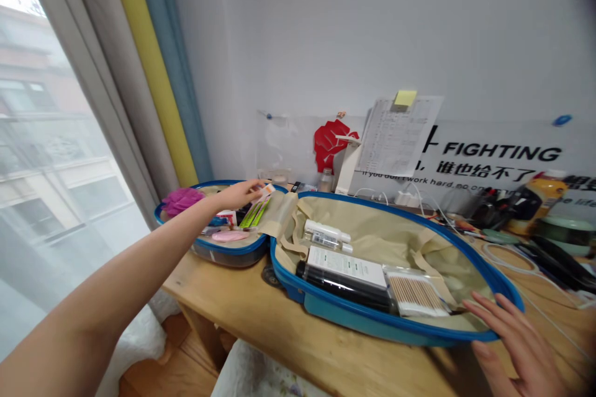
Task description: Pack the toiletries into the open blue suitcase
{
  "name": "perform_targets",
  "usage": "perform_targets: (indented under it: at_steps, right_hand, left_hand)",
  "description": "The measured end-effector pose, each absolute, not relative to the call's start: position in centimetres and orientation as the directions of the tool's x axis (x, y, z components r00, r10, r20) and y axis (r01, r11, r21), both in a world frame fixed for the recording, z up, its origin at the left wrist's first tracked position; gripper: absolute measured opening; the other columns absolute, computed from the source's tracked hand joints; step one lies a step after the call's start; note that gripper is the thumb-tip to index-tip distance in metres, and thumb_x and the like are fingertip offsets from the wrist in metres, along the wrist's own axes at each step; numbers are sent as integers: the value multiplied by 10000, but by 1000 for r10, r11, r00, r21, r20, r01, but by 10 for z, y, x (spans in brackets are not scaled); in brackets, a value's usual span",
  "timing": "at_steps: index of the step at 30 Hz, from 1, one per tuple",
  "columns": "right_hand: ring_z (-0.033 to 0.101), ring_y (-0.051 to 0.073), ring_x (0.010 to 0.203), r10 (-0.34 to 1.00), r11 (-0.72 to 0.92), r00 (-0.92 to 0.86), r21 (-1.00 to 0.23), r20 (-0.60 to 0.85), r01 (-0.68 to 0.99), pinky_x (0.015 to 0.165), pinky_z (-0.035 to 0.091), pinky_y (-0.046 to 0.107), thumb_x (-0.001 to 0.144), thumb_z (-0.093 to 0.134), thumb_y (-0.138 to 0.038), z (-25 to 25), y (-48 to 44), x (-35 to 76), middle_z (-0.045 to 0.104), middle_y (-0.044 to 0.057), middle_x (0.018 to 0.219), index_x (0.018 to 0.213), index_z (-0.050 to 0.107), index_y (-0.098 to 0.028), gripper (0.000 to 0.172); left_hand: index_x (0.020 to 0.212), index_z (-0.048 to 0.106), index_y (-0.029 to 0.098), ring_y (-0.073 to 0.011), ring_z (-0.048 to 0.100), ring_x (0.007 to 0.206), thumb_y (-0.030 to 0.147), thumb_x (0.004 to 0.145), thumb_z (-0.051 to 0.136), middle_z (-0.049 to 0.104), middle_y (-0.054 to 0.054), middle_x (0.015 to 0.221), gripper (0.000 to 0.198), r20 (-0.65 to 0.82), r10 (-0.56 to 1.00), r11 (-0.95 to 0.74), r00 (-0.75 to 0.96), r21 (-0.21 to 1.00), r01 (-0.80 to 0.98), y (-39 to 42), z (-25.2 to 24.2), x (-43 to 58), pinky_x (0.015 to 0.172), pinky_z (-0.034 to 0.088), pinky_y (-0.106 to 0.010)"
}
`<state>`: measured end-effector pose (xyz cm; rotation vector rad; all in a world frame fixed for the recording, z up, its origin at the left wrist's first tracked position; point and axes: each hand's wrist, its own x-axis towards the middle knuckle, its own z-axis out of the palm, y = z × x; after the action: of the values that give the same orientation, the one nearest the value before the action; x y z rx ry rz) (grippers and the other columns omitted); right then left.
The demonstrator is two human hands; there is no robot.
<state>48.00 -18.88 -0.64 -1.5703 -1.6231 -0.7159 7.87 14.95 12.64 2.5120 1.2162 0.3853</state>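
My left hand (237, 194) is stretched out over the far half of an open blue-rimmed suitcase (372, 321), fingers extended, their tips at a small white-and-orange packet (266, 190). I cannot tell whether they have hold of it. My right hand (516, 347) is open with the fingers spread, holding nothing, and sits at the near blue rim toward the suitcase's right end.

The suitcase lies open on the wooden table (298, 329), both halves facing up, with the far half nearer the window side.

Far half: a pink mesh bath puff (181, 201) at the left end, slim green-and-yellow packets (254, 212) just beside my left hand, and a flat pink round sponge (230, 236).

Near half, on beige lining (386, 223): a black bottle (344, 285) with a white box (347, 263) lying on it, two small clear bottles with white caps (326, 237) behind them, and a pack of wooden cotton swabs (412, 291) to the right.

Beyond the suitcase: a red fist cutout (334, 144) and a printed sheet (398, 136) with a yellow sticky note (405, 98) against the wall. White cables (410, 198) lie on the table's far side.
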Motion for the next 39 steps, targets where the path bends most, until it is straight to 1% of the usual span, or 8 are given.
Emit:
perform_targets:
  at_steps: [4,6,9,15,22,31,35,39]
  right_hand:
    - [495,342,1243,567,80,31,-93,823,992,987,427,551,870,468,-322,-7,-190,479,632,101,1165,1151,568,-248,308]
    - [491,336,1249,575,78,31,-92,817,993,987,429,546,874,460,-319,-6,-191,479,627,103,1174,1155,565,-245,309]
    - [470,334,1270,588,70,32,-90,808,993,993,423,544,880,449,-336,-6,-192,478,618,105,1195,1167,559,-233,324]
    - [462,317,1275,591,71,26,-84,806,994,998,412,526,891,431,-388,-10,-192,479,608,98,1208,1187,549,-229,355]
    - [452,318,1279,591,91,-11,-53,807,994,994,400,509,898,420,-364,-8,-193,481,606,109,1202,1189,544,-215,349]
    - [445,316,1279,578,109,-23,-49,816,993,1006,386,495,903,425,-344,-7,-193,479,604,113,1177,1196,533,-207,341]
    - [461,327,1264,577,96,-23,-40,816,995,986,402,516,906,412,-337,-7,-192,479,611,116,1170,1186,536,-207,332]
    - [459,347,1263,583,85,-23,-33,812,996,976,406,537,904,414,-330,-7,-191,478,607,122,1168,1181,532,-199,328]
  left_hand:
    - [1225,521,204,-173,598,980,316,875,416,646,-32,1138,382,193,664,-734,722,351,581,141,141,147,883,442,-272]
    - [1247,524,214,-166,591,1006,253,870,429,636,-29,1159,391,147,587,-801,796,247,545,137,141,183,894,434,-256]
    - [1253,545,232,-173,588,1023,198,850,473,616,-38,1181,411,57,557,-829,828,85,552,133,132,226,912,424,-253]
    - [1139,627,220,-223,602,1024,195,801,574,624,-80,1167,343,-35,562,-827,826,3,563,134,101,265,885,450,-296]
    - [1038,639,221,-225,597,1039,212,798,585,669,-57,1112,246,-46,582,-813,812,-34,581,140,81,269,884,448,-306]
    - [1049,671,240,-229,578,1100,206,776,618,655,-58,1175,280,-58,595,-804,802,-44,593,135,77,270,958,414,-325]
    - [1101,664,264,-230,539,1162,284,804,609,613,-46,1238,303,46,611,-791,791,-8,611,130,91,264,1010,383,-327]
    - [1204,587,246,-207,541,1155,327,931,385,595,-61,1246,349,202,729,-674,654,48,737,135,113,235,976,412,-309]
